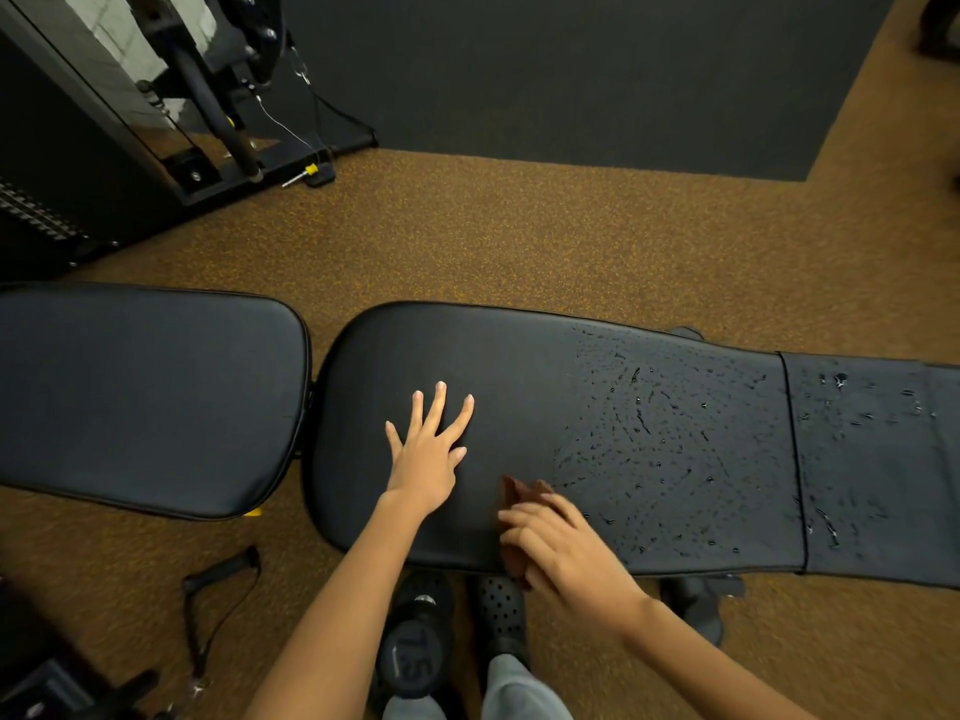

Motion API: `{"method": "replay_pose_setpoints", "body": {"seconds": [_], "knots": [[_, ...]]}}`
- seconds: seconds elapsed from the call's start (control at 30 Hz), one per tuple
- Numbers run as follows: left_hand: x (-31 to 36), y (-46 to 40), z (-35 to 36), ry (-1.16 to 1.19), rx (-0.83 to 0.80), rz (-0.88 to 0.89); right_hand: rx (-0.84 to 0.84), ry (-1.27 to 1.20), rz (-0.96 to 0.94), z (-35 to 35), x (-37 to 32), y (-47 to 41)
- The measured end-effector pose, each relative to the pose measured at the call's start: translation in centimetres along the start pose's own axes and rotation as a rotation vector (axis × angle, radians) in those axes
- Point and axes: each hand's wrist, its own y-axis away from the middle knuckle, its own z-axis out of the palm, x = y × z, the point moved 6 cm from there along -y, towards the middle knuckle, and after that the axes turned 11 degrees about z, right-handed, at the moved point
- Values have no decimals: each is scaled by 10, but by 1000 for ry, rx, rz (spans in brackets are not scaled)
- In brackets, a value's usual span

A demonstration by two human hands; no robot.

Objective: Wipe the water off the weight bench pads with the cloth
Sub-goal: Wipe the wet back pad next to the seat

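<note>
A black weight bench lies across the view. Its long back pad [545, 366] is dry on the left half and covered in water droplets [670, 439] on the right half, with more drops on the end section [872, 428]. The seat pad [145, 397] at the left looks dry. My left hand [428, 454] rests flat on the dry part, fingers spread. Near the pad's front edge, my right hand [561, 548] presses a brown cloth [524, 493], mostly hidden under the hand, just left of the wet area.
A cable machine [104, 122] with a weight stack stands at the back left. A black strap handle [218, 600] lies on the speckled brown floor by my feet [501, 615]. A dumbbell [415, 646] sits below the bench. A dark mat [571, 70] covers the far floor.
</note>
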Motion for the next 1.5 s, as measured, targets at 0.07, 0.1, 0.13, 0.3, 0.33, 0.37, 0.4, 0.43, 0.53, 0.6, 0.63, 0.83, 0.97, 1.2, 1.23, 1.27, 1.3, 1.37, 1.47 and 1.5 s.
{"method": "replay_pose_setpoints", "body": {"seconds": [0.07, 0.1, 0.13, 0.3, 0.33, 0.37, 0.4, 0.43, 0.53, 0.6, 0.63, 0.83, 0.97, 1.2, 1.23, 1.27, 1.3, 1.37, 1.47, 1.5], "knots": [[0, 0, 0, 9, 5, 2, 167, 76, 70, -23, 0, 3], [0, 0, 1, 10, 7, 2, 196, 165, 100, -26, 0, 4], [0, 1, 0, 8, 7, 0, 175, 242, 128, -23, 2, 3], [0, 0, 1, 1, 4, -6, -34, 253, 221, 18, 14, 21], [0, 0, 1, 1, 5, -3, -26, 230, 245, 20, 15, 27], [0, 1, 1, -1, 5, 0, -6, 207, 279, 20, 15, 31], [0, 1, 1, -3, 6, 2, 18, 187, 321, 20, 15, 34], [0, 1, 2, -7, 9, 3, 33, 168, 372, 23, 16, 36], [0, 0, 3, -22, 17, -2, 52, 113, 534, 38, 19, 25], [0, 0, 3, -23, 17, -4, 76, 82, 600, 45, 19, 8], [0, 0, 3, -22, 15, -3, 96, 72, 612, 44, 20, -2], [0, 0, 2, -28, 20, -6, 168, 72, 572, 19, 38, -66], [0, 1, 2, -11, 29, -8, 101, 79, 434, 17, 28, -79], [3, 2, 1, -7, 33, -18, 8, 147, 186, 32, 25, -10], [3, 3, 2, -6, 37, -22, 4, 168, 177, 31, 30, 2], [4, 3, 2, 0, 43, -26, 5, 185, 165, 29, 35, 13], [4, 3, 3, 8, 48, -30, 11, 200, 156, 27, 42, 24], [6, 4, 4, 33, 58, -40, 33, 223, 173, 19, 56, 40], [9, 4, 6, 69, 85, -63, 96, 225, 281, 9, 80, 47], [11, 4, 6, 74, 92, -70, 118, 231, 319, 6, 86, 42]]}}
